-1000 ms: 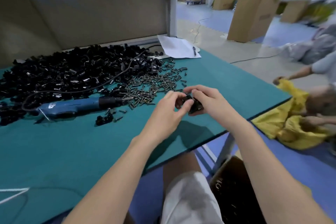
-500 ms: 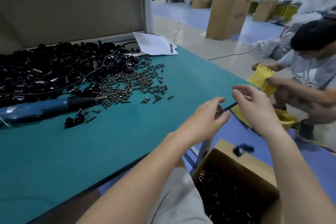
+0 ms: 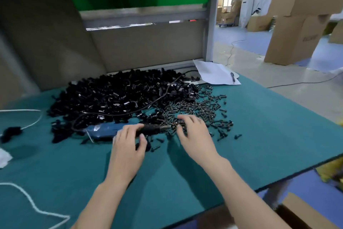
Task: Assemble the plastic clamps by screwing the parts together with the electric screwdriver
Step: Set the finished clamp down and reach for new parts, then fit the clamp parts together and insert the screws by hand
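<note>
A big heap of black plastic clamp parts (image 3: 111,97) lies at the back of the teal table (image 3: 259,136), with a spread of dark screws (image 3: 202,110) to its right. In front of the heap the blue electric screwdriver (image 3: 104,130) lies on its side, its cord running back over the parts. My left hand (image 3: 128,145) hovers over the screwdriver's black front end and a small black clamp piece (image 3: 146,148), fingers loosely spread. My right hand (image 3: 193,132) is palm down on the near edge of the screws, fingertips touching them.
A white sheet (image 3: 213,72) with a pen (image 3: 232,77) lies at the back right corner. White cord (image 3: 27,201) loops at the left, near a black clump (image 3: 11,133). An open cardboard box (image 3: 304,212) stands below the table's right edge. Stacked cartons stand on the floor beyond.
Both hands held a clamp, swung right and dropped it over the cardboard box, then came back onto the table at the screwdriver and screws. The view turned back left.
</note>
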Demonstrator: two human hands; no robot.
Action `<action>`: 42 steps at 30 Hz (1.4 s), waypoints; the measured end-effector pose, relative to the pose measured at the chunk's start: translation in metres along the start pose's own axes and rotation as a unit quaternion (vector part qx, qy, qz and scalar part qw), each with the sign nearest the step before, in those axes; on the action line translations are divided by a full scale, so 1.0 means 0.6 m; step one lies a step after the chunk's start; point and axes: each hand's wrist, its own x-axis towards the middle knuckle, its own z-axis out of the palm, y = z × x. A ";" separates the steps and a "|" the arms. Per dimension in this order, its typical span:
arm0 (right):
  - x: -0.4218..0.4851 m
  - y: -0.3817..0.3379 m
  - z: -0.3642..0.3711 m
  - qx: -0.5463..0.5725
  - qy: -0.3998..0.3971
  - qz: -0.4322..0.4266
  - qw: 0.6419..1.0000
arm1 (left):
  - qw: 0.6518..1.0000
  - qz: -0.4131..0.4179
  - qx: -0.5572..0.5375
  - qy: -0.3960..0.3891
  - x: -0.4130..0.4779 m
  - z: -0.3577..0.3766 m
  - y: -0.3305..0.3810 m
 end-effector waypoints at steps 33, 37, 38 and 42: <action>0.119 0.020 0.073 -0.075 -0.021 0.092 0.993 | 0.985 -0.122 -0.109 0.048 0.019 0.007 -0.014; 0.122 0.022 0.072 -0.043 -0.004 0.101 0.994 | 0.989 -0.091 -0.101 0.053 0.032 0.000 -0.007; 0.122 0.022 0.072 -0.038 0.003 0.100 0.994 | 0.990 -0.080 -0.099 0.056 0.047 -0.003 -0.007; 0.121 0.021 0.070 0.006 0.030 0.099 0.995 | 0.995 -0.078 -0.055 0.037 0.149 -0.006 -0.023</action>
